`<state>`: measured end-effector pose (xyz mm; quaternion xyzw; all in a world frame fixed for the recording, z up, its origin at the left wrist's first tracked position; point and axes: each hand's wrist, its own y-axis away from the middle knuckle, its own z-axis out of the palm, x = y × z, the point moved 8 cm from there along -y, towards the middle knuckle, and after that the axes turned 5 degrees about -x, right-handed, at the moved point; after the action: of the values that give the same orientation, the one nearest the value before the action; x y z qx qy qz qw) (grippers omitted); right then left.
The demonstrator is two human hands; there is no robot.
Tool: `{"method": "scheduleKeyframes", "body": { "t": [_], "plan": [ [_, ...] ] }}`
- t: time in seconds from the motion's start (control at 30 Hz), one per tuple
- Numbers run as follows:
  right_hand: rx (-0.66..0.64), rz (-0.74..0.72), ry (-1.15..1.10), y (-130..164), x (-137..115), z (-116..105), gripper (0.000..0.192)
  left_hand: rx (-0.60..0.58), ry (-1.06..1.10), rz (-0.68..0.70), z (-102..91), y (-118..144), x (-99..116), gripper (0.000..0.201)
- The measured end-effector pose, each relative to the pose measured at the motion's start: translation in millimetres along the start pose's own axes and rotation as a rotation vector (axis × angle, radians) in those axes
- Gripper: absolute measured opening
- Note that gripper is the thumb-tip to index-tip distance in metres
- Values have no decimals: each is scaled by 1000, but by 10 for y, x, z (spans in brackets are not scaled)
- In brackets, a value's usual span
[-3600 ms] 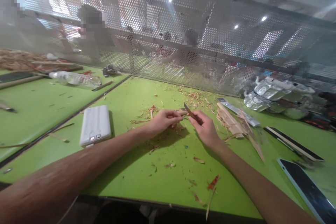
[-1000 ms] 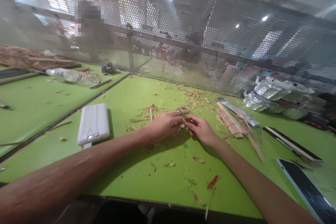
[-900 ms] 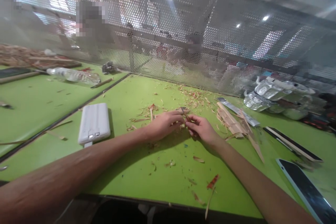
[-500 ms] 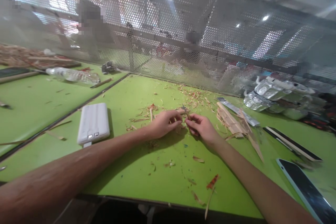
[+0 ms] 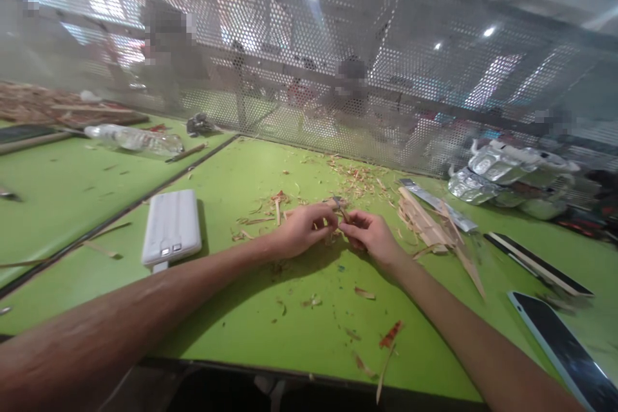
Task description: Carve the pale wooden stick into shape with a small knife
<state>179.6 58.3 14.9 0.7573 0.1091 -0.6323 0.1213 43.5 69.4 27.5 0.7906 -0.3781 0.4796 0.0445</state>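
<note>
My left hand (image 5: pixel 309 230) and my right hand (image 5: pixel 367 232) are close together over the green table (image 5: pixel 270 335), with a narrow gap between their fingertips. The fingers of my right hand are closed on a thin brown stick with a dark grey tip (image 5: pixel 342 208), which points up and away; its exact kind is too small to tell. My left hand's fingers are bent in a pinch beside the stick, and what they hold, if anything, is hidden. Wood shavings (image 5: pixel 277 206) lie around and behind both hands.
A white power bank (image 5: pixel 172 226) with a plug in it lies left. On the right are wood strips (image 5: pixel 427 222), a phone (image 5: pixel 562 347) and foil-like silver packs (image 5: pixel 502 167). A perforated metal screen (image 5: pixel 309 96) stands behind; a plastic bottle (image 5: pixel 135 139) lies far left.
The stick's dark tip has shifted slightly, and the fingers of both hands have moved a little. Everything else on the table stays in place.
</note>
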Motion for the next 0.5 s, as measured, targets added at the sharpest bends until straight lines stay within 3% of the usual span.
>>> {"method": "scheduleKeyframes", "body": {
  "t": [0.23,0.5],
  "plan": [
    [-32,1,-26,6,-16,-1,36,-22,77,39,18,7,-13,10],
    [-65,-21,-8,-16,28,24,31,-2,98,-100,33,0,-75,9]
  ]
}}
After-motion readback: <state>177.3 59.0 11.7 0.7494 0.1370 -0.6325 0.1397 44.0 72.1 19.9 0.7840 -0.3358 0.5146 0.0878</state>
